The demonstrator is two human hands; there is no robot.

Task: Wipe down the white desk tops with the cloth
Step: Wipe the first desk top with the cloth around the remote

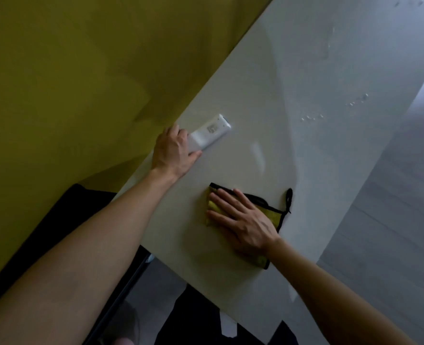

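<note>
A white desk top (305, 145) runs diagonally across the view. A yellow cloth with black edging (272, 215) lies flat on it near the front edge. My right hand (243, 220) presses flat on the cloth, fingers straight and spread. My left hand (175, 151) grips the near end of a white remote control (212, 133) near the desk's left edge, by the wall. Its thumb lies along the remote's side. Several water droplets (313, 117) sit on the desk farther right.
An olive-yellow wall (81, 83) borders the desk on the left. A grey floor (392, 207) shows to the right of the desk. Dark furniture (56, 220) sits below the desk's left corner.
</note>
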